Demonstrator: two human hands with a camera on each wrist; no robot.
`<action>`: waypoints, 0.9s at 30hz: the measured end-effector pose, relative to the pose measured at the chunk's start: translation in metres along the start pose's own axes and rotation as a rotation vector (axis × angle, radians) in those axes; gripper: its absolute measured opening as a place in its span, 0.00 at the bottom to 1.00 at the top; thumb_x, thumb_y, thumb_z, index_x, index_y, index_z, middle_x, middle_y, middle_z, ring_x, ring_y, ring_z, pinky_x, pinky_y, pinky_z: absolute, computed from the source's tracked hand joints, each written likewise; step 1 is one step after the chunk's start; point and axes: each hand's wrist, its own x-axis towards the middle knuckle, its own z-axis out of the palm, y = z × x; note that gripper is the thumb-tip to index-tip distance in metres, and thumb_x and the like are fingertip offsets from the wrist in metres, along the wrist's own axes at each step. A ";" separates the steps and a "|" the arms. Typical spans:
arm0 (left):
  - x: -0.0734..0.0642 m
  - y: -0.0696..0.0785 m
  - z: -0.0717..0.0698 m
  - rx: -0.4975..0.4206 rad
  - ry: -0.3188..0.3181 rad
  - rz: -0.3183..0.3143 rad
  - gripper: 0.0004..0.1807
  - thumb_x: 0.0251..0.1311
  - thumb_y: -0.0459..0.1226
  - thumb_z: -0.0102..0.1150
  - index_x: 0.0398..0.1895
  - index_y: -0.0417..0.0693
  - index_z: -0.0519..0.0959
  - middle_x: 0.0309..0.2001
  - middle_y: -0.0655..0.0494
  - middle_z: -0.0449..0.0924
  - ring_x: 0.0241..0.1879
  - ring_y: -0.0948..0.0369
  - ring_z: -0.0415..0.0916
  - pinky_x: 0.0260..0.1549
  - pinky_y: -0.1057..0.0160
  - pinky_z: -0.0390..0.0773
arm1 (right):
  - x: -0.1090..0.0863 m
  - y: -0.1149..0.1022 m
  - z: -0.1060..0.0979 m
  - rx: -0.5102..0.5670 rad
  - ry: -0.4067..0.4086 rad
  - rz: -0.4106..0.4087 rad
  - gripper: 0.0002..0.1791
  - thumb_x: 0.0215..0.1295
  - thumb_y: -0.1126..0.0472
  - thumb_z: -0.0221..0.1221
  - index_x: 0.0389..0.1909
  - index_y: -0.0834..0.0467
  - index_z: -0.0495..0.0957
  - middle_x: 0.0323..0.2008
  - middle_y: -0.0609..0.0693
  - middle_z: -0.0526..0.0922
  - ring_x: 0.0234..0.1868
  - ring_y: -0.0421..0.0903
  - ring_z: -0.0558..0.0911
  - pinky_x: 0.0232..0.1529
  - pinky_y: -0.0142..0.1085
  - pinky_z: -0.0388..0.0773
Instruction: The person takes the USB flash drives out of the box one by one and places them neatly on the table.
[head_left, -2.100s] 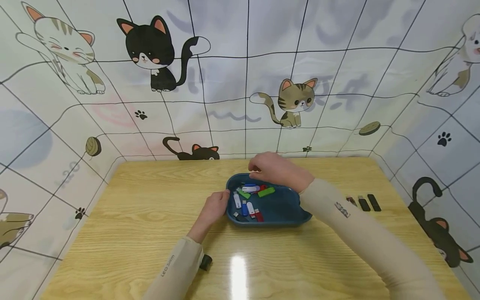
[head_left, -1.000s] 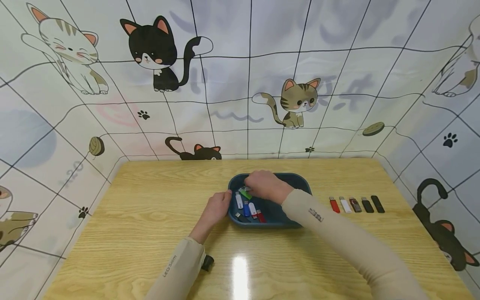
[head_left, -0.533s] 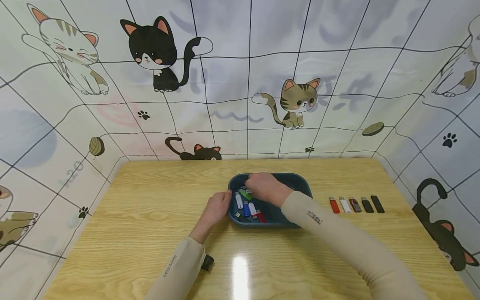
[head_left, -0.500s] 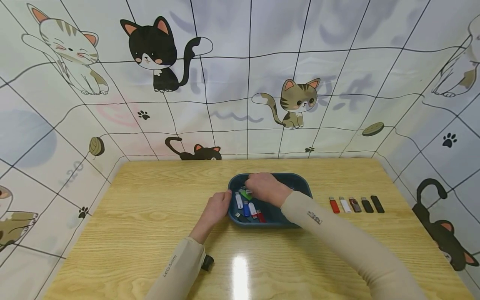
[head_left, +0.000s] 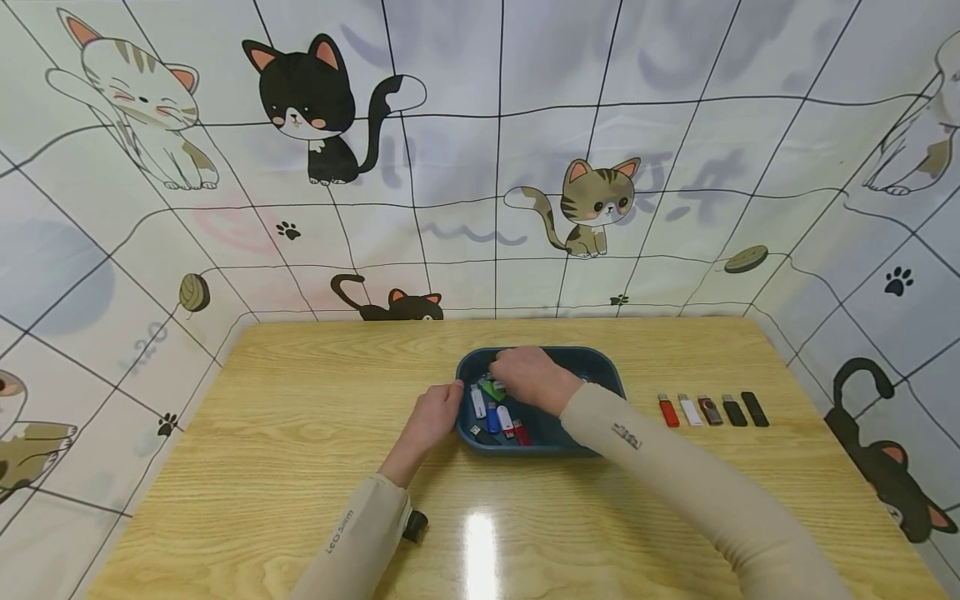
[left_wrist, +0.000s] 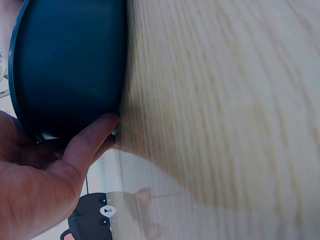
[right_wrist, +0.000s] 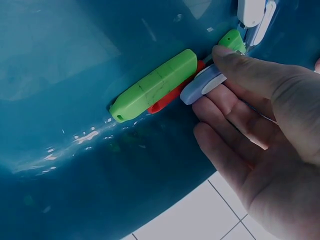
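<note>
My left hand (head_left: pixel 435 414) grips the left end of a dark blue plastic tray (head_left: pixel 540 451); in the left wrist view its thumb lies along the outer wall. Inside the tray, my right hand (head_left: pixel 536 379) pinches a lavender and white USB stick (right_wrist: pixel 192 94) between thumb and fingers. Right beside that stick are a long green USB stick (right_wrist: pixel 155 85) and a red one (right_wrist: pixel 172 97), partly covered. Toward the tray's near left lie a white stick (head_left: pixel 477 402), a blue one (head_left: pixel 492 418), a red and white one (head_left: pixel 506 421) and a dark red one (head_left: pixel 521 432).
Right of the tray, several USB sticks stand in a row on the wooden table (head_left: pixel 300 400): red (head_left: pixel 668 411), white (head_left: pixel 690 410), brown with a metal cover (head_left: pixel 709 410), and two black ones. A cat-print cloth (head_left: pixel 450 167) hangs behind and at both sides.
My right hand has come down from over the tray's far rim to the sticks inside and now stays nearly still. The left hand keeps its hold on the tray's end.
</note>
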 end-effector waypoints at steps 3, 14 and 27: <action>0.000 0.000 0.000 0.000 0.000 0.000 0.28 0.83 0.46 0.35 0.31 0.37 0.77 0.20 0.55 0.69 0.19 0.60 0.65 0.22 0.64 0.64 | 0.000 0.000 0.000 -0.001 -0.011 0.002 0.09 0.67 0.60 0.70 0.46 0.57 0.87 0.39 0.52 0.87 0.39 0.47 0.84 0.44 0.40 0.83; 0.000 0.001 0.001 -0.002 0.003 0.000 0.27 0.83 0.45 0.35 0.31 0.37 0.77 0.19 0.55 0.69 0.19 0.60 0.65 0.22 0.64 0.63 | -0.002 0.003 -0.004 0.075 -0.049 0.029 0.09 0.67 0.60 0.70 0.45 0.58 0.87 0.38 0.52 0.86 0.37 0.47 0.82 0.46 0.41 0.83; 0.001 -0.002 0.004 0.020 0.039 0.010 0.28 0.83 0.45 0.36 0.25 0.39 0.74 0.17 0.57 0.67 0.18 0.61 0.63 0.21 0.64 0.62 | -0.018 0.015 -0.025 0.176 -0.077 0.063 0.07 0.67 0.58 0.69 0.39 0.57 0.84 0.32 0.49 0.80 0.33 0.45 0.78 0.37 0.41 0.79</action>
